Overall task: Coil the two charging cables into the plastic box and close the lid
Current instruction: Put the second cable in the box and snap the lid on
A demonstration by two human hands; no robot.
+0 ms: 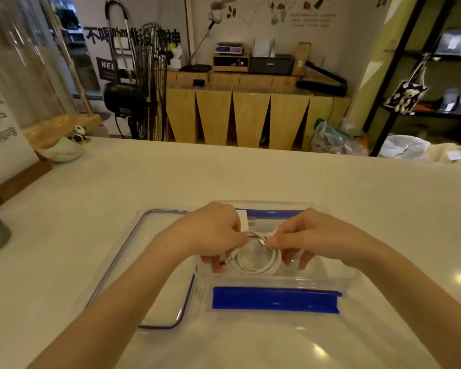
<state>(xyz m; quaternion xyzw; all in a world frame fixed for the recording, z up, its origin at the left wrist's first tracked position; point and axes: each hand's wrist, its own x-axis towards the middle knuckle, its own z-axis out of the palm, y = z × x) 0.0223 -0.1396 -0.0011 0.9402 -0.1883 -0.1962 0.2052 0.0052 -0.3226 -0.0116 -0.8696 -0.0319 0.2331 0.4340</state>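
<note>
the white charging cable (258,262) is wound into a flat, roughly round coil that lies level over the open plastic box (277,283), so it has no long axis; one metal plug end points toward the right hand, another sticks out at the lower left by the left fingertips. only one coil can be made out; whether both cables are in it cannot be told.

the left hand (213,233) comes in from the lower left, knuckles up, its fingers curled and pinching the left side of the coil. the right hand (312,235) mirrors it from the lower right, thumb and fingers pinching the cable near the plug. both forearms angle inward and meet over the box.

the box sits on the pale surface (383,198), its long sides running left to right, with a blue clasp (276,299) on the near side and another on the far side. the clear lid (144,262) lies flat just to the left, touching the box or nearly so. the surface stretches wide to the right and beyond the box.
</note>
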